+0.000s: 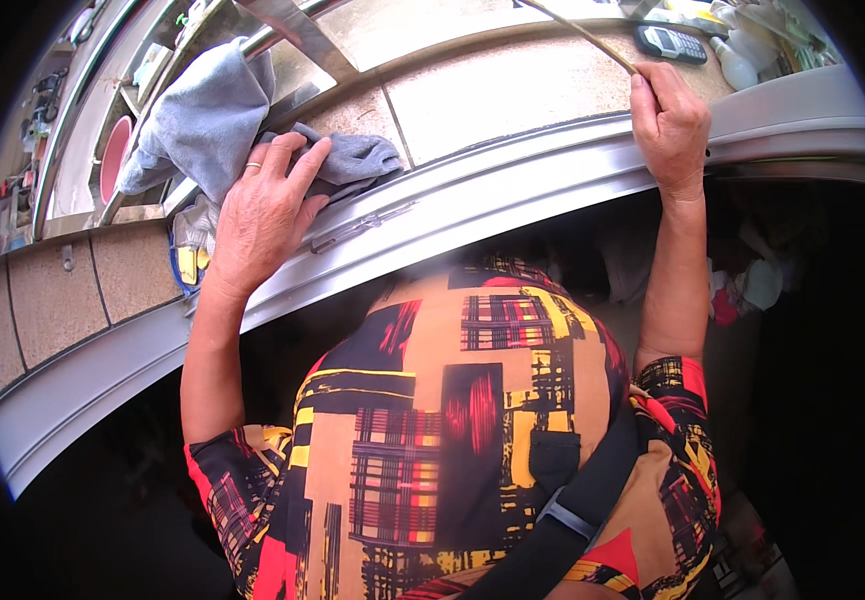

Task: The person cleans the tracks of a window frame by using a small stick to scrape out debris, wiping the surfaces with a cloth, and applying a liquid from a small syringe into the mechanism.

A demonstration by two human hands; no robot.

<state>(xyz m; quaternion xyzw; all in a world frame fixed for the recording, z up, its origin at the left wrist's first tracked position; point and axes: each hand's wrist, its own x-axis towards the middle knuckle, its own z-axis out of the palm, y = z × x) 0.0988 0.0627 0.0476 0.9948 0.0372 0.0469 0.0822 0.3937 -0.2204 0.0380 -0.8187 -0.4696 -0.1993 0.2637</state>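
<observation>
Beyond the silver rail point(513, 185), blue-grey cloth point(208, 115) lies at eleven and two o'clock from the left hand point(271, 200), the nearer one; its upper part slants one to seven. Left grip: fingers spread on cloth; closure cannot be told. Right hand point(671, 118): closed around a thin stick point(585, 34), long axis pointing toward ten.

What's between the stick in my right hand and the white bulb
A dark keypad device lies between the stick and the bulb, in the head view.
</observation>
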